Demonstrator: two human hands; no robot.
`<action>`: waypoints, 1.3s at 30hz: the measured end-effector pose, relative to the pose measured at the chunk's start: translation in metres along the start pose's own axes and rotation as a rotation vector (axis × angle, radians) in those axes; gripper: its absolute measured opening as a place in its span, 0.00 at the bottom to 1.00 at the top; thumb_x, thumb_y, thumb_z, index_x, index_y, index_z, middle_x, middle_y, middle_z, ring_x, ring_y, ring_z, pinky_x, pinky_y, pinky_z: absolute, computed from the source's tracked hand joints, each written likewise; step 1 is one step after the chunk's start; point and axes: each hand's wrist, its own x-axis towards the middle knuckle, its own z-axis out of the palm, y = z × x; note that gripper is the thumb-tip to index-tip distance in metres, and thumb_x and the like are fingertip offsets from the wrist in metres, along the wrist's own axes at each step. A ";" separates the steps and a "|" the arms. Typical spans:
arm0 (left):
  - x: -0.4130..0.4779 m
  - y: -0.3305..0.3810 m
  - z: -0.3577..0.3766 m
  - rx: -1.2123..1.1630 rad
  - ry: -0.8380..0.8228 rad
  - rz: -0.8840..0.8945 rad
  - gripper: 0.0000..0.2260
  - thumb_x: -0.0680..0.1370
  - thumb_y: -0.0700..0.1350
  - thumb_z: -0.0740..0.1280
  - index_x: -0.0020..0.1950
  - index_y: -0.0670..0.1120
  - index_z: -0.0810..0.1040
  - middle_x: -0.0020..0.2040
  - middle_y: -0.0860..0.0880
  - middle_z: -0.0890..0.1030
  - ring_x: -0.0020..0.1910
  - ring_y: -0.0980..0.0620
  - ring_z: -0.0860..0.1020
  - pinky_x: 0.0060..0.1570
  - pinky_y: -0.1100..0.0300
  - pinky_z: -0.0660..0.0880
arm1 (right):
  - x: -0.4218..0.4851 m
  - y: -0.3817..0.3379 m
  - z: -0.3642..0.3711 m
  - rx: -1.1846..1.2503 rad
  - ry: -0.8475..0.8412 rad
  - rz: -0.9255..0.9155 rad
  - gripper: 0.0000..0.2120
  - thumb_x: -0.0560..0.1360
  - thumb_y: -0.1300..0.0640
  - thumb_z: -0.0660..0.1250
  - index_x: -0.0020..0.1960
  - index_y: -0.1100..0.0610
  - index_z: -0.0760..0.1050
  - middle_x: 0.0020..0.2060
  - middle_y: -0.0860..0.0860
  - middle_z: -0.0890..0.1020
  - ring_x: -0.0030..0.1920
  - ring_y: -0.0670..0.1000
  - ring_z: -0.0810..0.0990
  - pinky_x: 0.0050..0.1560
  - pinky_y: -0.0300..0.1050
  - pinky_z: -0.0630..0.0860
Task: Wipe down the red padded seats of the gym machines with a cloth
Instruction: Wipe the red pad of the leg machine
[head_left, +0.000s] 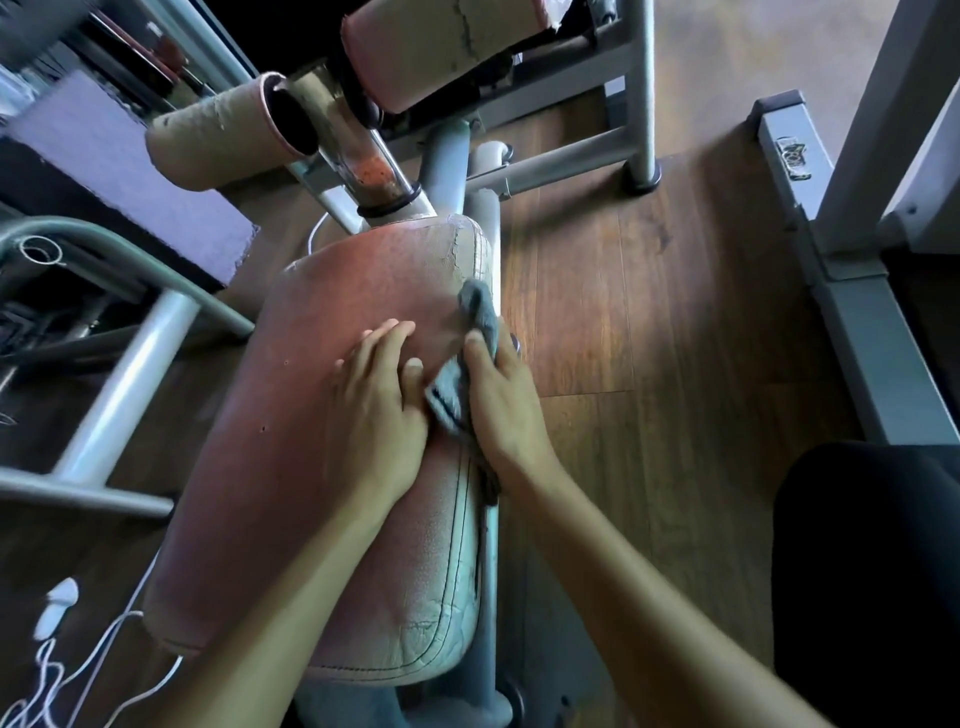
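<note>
Single head view, wide-angle, looking steeply down from close above red seat (291, 441); floor (649, 312) at right.

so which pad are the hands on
The flat red seat nearest the camera: the left hand rests on it, the right hand grips the grey cloth at its edge. The two roller pads beyond are untouched.

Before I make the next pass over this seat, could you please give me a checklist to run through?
1. Right hand grips the grey cloth: ok.
2. Cloth touches the red seat at its right edge: ok.
3. Seat top free for a wipe: not ok, left hand rests flat on it.
4. Cover intact: not ok, cracked leather at the near right corner.
5. Cloth damp and clean: cannot tell.
</note>
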 end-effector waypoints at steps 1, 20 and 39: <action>0.001 0.002 0.000 0.019 0.044 0.001 0.25 0.77 0.48 0.53 0.72 0.46 0.73 0.73 0.48 0.72 0.74 0.47 0.68 0.74 0.45 0.63 | 0.018 0.000 0.001 -0.003 0.013 0.003 0.15 0.83 0.51 0.54 0.66 0.50 0.73 0.54 0.51 0.82 0.56 0.50 0.79 0.63 0.50 0.73; 0.002 -0.002 0.002 -0.012 0.037 -0.002 0.23 0.78 0.48 0.54 0.71 0.47 0.74 0.73 0.48 0.72 0.74 0.46 0.68 0.72 0.43 0.64 | 0.010 0.009 0.007 -0.008 0.069 -0.071 0.14 0.82 0.50 0.55 0.62 0.49 0.74 0.53 0.49 0.81 0.54 0.47 0.79 0.56 0.45 0.74; -0.032 -0.010 -0.012 -0.137 -0.027 -0.018 0.23 0.76 0.48 0.56 0.69 0.44 0.77 0.70 0.46 0.75 0.73 0.46 0.70 0.73 0.40 0.61 | -0.102 0.028 0.005 0.015 0.038 -0.046 0.22 0.82 0.44 0.53 0.75 0.47 0.65 0.69 0.45 0.74 0.69 0.45 0.72 0.70 0.51 0.69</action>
